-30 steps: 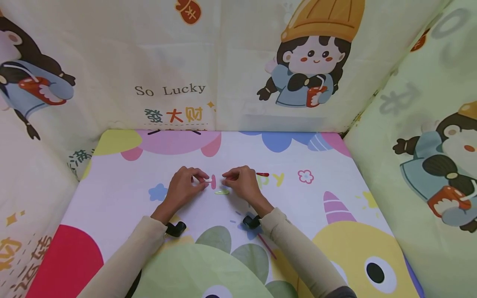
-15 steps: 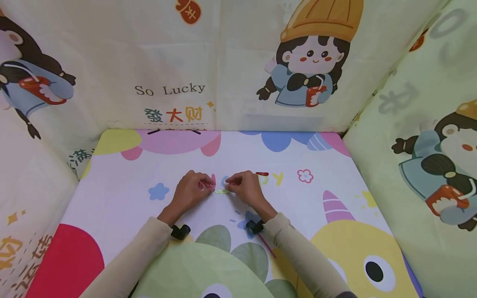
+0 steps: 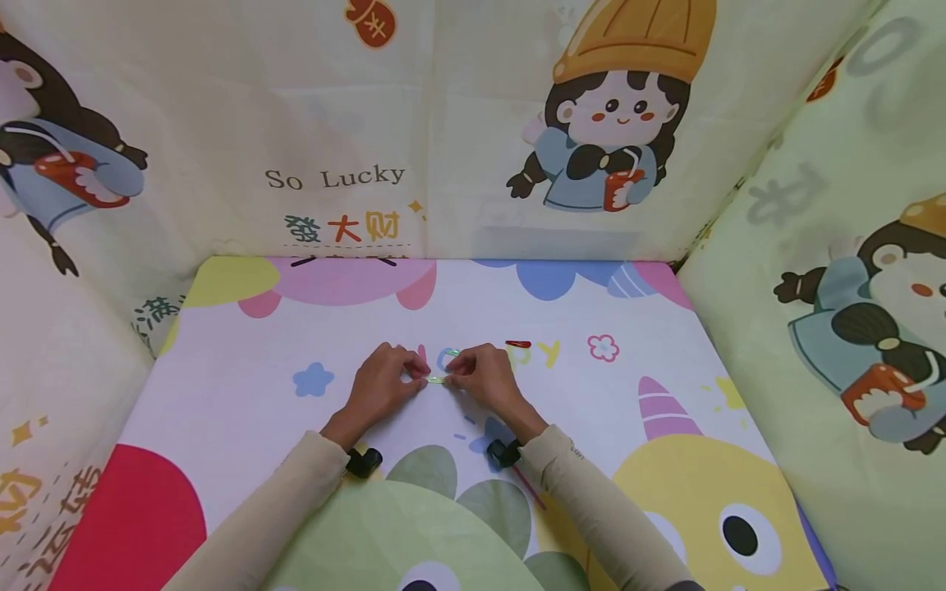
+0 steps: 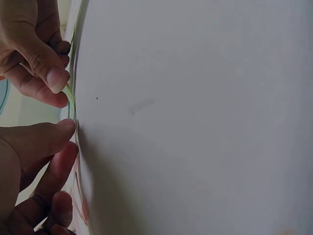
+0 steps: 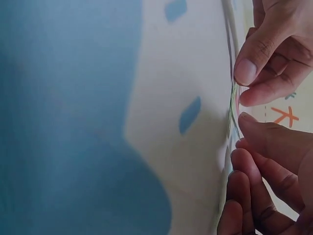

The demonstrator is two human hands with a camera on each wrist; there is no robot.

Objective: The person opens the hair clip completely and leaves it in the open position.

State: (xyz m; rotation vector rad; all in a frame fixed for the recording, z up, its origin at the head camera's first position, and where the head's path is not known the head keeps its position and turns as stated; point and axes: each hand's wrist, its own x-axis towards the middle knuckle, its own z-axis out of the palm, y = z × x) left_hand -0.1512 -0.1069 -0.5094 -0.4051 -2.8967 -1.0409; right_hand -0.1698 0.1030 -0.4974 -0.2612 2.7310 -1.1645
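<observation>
A slim green hair clip (image 3: 436, 380) spans the short gap between both hands over the tabletop. My left hand (image 3: 384, 379) pinches its left end with thumb and forefinger. Its right end lies at the fingertips of my right hand (image 3: 484, 376), which pinches it too. In the right wrist view the clip (image 5: 233, 105) looks like thin strips, partly hidden by fingertips. A small greenish piece (image 3: 452, 352) shows just above the right fingertips; whether it is held or lying there I cannot tell. A red hair clip (image 3: 519, 344) lies just beyond the right hand.
The white tabletop (image 3: 251, 361) carries printed cartoon shapes and letters. Printed cloth walls (image 3: 458, 123) close off its back and sides. A small black camera (image 3: 364, 462) is strapped at the left wrist, another camera (image 3: 504, 453) at the right.
The left hand has moved right and slightly nearer, and the pale piece at its fingertips has gone from sight. The right hand has come down to the green clip, which both hands now pinch.
</observation>
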